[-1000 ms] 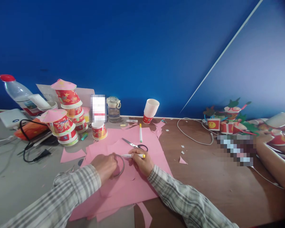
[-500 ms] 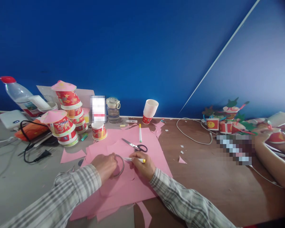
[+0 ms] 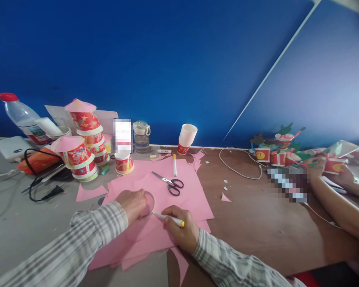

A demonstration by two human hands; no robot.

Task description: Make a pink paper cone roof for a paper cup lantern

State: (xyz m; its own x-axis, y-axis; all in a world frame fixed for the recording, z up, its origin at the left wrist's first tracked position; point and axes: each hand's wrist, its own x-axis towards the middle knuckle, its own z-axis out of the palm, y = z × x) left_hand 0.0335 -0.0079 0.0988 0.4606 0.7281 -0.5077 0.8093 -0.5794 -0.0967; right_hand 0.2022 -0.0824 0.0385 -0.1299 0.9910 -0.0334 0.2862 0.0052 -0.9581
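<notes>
Gripping the ring (image 3: 154, 203) nearer the left edge of the pink paper (image 3: 195, 207) with the left hand (image 3: 131, 205) and grasping the marker (image 3: 176, 220) in the right hand (image 3: 183, 230), apparently partway round the rim, without any finished outline discernible.

The head camera looks down over the nearby desk (image 3: 251, 223) toward a blue wall (image 3: 155, 67).

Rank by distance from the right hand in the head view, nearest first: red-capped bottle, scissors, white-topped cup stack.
1. Scissors, on the pink paper just beyond the right hand.
2. White-topped cup stack, farther back, near the blue wall.
3. Red-capped bottle, at the far left.
</notes>
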